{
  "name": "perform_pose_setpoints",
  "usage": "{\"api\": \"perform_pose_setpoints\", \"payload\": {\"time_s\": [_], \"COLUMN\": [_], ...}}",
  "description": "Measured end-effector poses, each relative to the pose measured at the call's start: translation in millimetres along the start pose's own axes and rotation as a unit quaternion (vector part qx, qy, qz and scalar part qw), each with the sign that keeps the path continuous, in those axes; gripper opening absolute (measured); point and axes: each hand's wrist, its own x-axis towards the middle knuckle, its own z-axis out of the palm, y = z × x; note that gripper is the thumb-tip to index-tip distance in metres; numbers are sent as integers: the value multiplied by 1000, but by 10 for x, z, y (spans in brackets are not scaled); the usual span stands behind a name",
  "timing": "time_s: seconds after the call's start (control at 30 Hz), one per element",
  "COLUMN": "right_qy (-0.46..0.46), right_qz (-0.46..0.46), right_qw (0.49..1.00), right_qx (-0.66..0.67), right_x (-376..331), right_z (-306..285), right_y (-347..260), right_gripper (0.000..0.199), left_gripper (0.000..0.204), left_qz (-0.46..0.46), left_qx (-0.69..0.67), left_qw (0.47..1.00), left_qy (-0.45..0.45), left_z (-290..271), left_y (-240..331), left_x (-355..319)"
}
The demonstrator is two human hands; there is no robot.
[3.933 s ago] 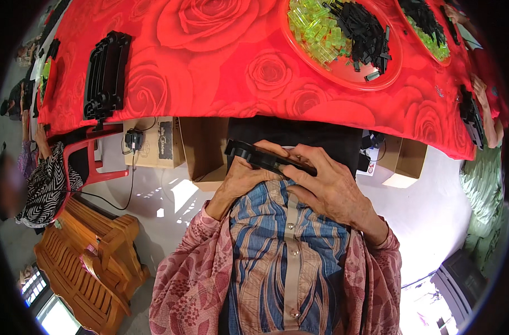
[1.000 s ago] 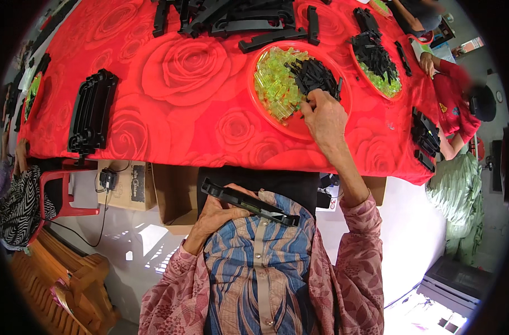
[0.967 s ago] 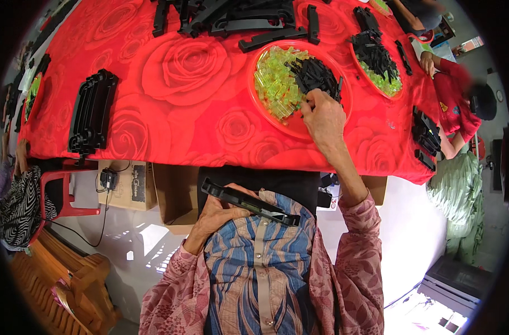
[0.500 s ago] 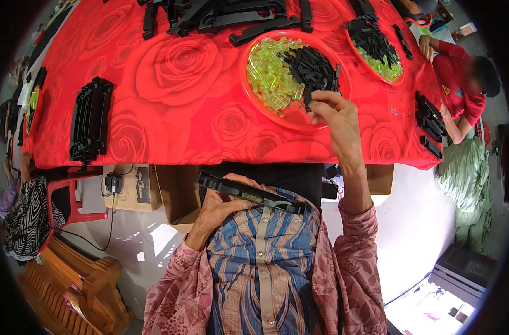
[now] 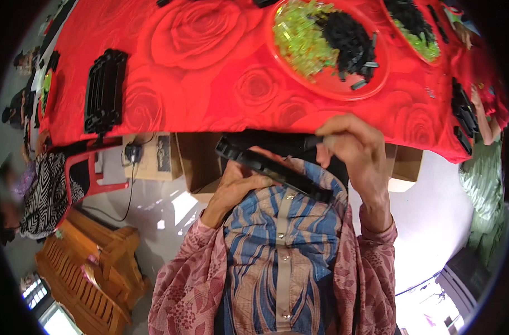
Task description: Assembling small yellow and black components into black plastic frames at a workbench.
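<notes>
Tablecloth [image 5: 204,95] beyond black part [image 5: 274,169], pale floor [image 5: 433,206] below

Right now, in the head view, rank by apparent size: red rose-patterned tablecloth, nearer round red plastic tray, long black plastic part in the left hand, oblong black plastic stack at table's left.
1. Tablecloth
2. Tray
3. Unsure: the held part looks longer but thinner than the stack, and may be nearer the camera.

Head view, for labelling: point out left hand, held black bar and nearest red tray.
Left hand [image 5: 232,191], head view: thumb side.
Black bar [image 5: 276,171], head view: middle.
Red tray [image 5: 329,85], head view: bare bottom.
</notes>
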Motion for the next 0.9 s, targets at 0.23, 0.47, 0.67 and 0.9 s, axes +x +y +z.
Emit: {"api": "perform_pose_setpoints", "payload": {"time_s": [0.23, 0.47, 0.67, 0.9], "right_qy": [-2, -6, -52, -117], "right_qz": [-127, -258, -290, -278], "right_qw": [968, 909, 875, 840], "right_qx": [-217, -326, -384, -450], "right_x": [-370, -376, -307, -323], "right_z": [218, 263, 372, 400], "right_y": [294, 339, 355, 317], "right_gripper": [24, 24, 25, 32], "left_gripper": [44, 50, 48, 49], "left_qz": [17, 6, 0, -24], "left_qx": [-29, -112, -151, -170], "left_qw": [998, 990, 984, 979], "left_qy": [-52, -82, -95, -108], "left_z": [-148, -188, -186, -259], "left_y": [-125, -174, -132, -217], "left_x": [7, 19, 21, 61]}}
